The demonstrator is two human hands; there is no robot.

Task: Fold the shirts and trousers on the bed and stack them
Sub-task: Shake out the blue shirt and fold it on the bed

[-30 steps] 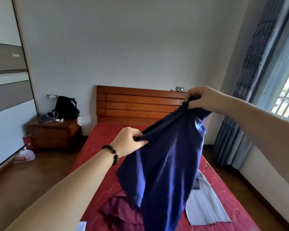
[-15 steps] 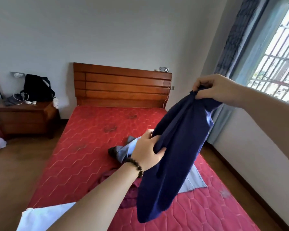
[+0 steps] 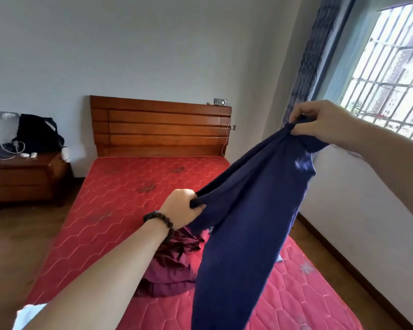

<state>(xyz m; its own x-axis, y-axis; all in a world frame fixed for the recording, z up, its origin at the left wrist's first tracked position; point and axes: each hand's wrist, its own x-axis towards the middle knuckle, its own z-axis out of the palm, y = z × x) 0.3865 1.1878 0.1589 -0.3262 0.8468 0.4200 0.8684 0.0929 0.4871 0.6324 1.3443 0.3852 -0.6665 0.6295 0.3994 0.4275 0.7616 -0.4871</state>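
The navy garment [image 3: 246,225] is suspended in the air above the red bed [image 3: 110,210], held at two points along its upper edge. The right hand [image 3: 320,122] is raised high near the window side, its fingers [image 3: 296,115] curled and clamped on a bunched corner of the fabric; the left hand [image 3: 184,208], lower and nearer the centre of the bed, has its fingers closed in a fist round a second gathered section. The cloth runs taut between the two grips and hangs in a long drape below them, its lower end out of frame. A crumpled maroon garment [image 3: 174,260] lies on the mattress directly beneath the left wrist, and a pale scrap of another garment shows at the right of the hanging cloth (too little is visible to identify it). The probable step is spreading the navy item flat before folding. Principal risks: both grips hold bunched cloth rather than a seam or waistband, so the item may land twisted and fold unevenly; lowering it in place would drape it over the maroon garment, tangling the two; and the hanging end may catch or drag across the mattress.
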